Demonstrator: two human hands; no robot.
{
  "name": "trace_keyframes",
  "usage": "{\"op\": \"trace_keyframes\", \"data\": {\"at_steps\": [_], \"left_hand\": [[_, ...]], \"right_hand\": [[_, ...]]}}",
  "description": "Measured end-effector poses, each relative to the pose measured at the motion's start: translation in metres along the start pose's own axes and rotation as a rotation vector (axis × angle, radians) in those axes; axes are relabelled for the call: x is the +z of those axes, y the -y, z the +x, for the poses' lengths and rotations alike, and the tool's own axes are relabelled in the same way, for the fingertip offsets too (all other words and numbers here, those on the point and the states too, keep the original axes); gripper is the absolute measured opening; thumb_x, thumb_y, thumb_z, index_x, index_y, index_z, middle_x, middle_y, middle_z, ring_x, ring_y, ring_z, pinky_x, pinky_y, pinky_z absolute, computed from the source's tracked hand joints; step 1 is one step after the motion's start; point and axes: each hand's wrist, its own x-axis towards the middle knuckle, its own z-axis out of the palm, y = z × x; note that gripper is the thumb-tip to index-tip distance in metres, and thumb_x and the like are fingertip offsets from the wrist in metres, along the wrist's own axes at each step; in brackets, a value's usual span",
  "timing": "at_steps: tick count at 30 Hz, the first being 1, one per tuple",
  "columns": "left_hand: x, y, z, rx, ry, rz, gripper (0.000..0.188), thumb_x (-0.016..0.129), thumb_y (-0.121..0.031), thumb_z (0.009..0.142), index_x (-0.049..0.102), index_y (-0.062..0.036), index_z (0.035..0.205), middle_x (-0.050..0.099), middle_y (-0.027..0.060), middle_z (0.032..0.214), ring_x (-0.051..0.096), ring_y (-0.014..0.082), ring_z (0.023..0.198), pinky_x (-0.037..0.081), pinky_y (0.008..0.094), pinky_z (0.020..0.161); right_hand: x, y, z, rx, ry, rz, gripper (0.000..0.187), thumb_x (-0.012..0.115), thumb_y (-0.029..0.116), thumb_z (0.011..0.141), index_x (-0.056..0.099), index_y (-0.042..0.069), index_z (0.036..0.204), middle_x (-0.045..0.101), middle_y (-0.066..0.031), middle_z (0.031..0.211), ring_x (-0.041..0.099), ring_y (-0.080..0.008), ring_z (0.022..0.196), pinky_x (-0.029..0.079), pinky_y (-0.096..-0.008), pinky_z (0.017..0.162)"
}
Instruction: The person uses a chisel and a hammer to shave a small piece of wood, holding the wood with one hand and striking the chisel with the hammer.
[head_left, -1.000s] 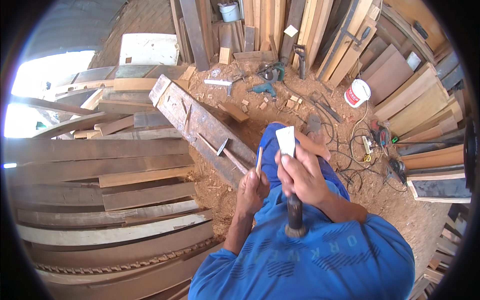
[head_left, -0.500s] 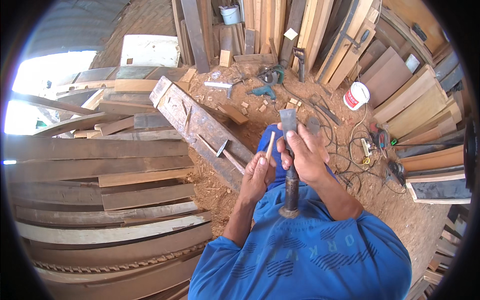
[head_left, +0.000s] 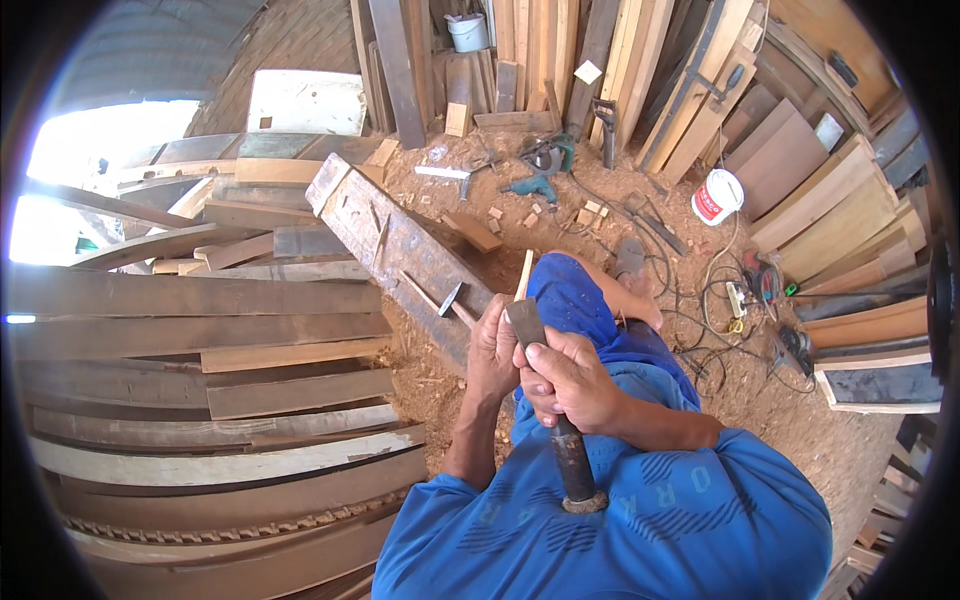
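Just right of the desk (head_left: 408,238), left hand (head_left: 492,352) pinches a slim wooden stick (head_left: 524,274), tip outward; right hand (head_left: 573,378) wraps a chisel (head_left: 573,458) close to its blade, likely for fine control. Hammer (head_left: 450,299) on the desk, seemingly within reach.

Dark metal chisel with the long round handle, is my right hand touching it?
Touching: the head view shows the right hand closed around the chisel, its blade jutting out beyond the fingers.
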Motion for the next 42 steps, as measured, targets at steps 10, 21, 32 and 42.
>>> {"op": "trace_keyframes", "data": {"at_steps": [10, 21, 32, 42], "left_hand": [[0.015, -0.007, -0.035, -0.021, 0.082, -0.105, 0.023, 0.043, -0.018, 0.103, 0.056, -0.0038, 0.091, 0.051, 0.0008, 0.067, 0.049, 0.0091, 0.059, 0.04, 0.027, 0.054], [0.014, 0.013, 0.009, -0.267, 0.014, -0.657, 0.031, 0.04, -0.029, 0.105, 0.055, -0.0045, 0.093, 0.05, -0.002, 0.069, 0.046, 0.0048, 0.06, 0.037, 0.02, 0.052], [-0.007, -0.002, 0.018, 0.065, 0.119, 0.08, 0.032, 0.039, -0.025, 0.104, 0.058, -0.0008, 0.096, 0.055, 0.0083, 0.072, 0.053, 0.0173, 0.061, 0.042, 0.032, 0.057], [0.003, -0.01, 0.007, 0.041, 0.002, -0.015, 0.031, 0.038, -0.022, 0.105, 0.057, -0.0015, 0.09, 0.054, 0.0075, 0.068, 0.053, 0.0167, 0.056, 0.041, 0.0328, 0.052]], "right_hand": [[0.002, 0.025, -0.025, -0.21, -0.058, -0.182, 0.021, 0.038, 0.024, 0.104, 0.046, 0.004, 0.103, 0.041, 0.0021, 0.064, 0.04, -0.0042, 0.047, 0.04, -0.023, 0.044], [-0.01, 0.027, 0.014, -0.084, -0.052, 0.128, 0.016, 0.043, 0.021, 0.102, 0.048, 0.007, 0.104, 0.046, 0.0005, 0.071, 0.039, -0.0054, 0.049, 0.043, -0.0255, 0.047], [-0.006, 0.008, 0.002, 0.056, 0.016, 0.058, 0.018, 0.042, 0.026, 0.103, 0.047, 0.008, 0.102, 0.041, 0.0036, 0.068, 0.038, -0.004, 0.048, 0.041, -0.0251, 0.045], [0.001, 0.022, -0.005, 0.01, 0.018, -0.07, 0.021, 0.04, 0.024, 0.103, 0.047, 0.004, 0.102, 0.042, 0.0026, 0.068, 0.039, -0.0039, 0.049, 0.042, -0.0244, 0.045]]}}
